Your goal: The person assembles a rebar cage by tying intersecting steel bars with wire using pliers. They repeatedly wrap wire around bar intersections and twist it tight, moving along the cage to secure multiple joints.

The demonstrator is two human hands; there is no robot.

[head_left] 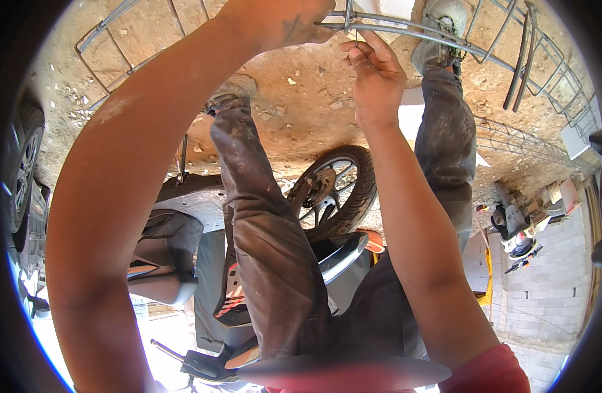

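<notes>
A long cage of steel reinforcing bars [406,31] runs across the far edge. My left hand [291,26] is closed around its bars at the upper middle, and its fingers are partly cut off by the picture's edge. Just below and to the right, my right hand [379,75] is raised towards the same bars. Its thumb and forefinger pinch a thin tie wire [356,39], which reaches up to the bars; the other fingers curl loosely.
Two dark bars [524,59] hang side by side on the cage at the right. Around my legs [261,216] lies stony dirt ground [301,92]. Behind them stands a motorcycle with a black wheel [340,190]. A car wheel [29,164] shows at the left, a block wall [537,295] at the right.
</notes>
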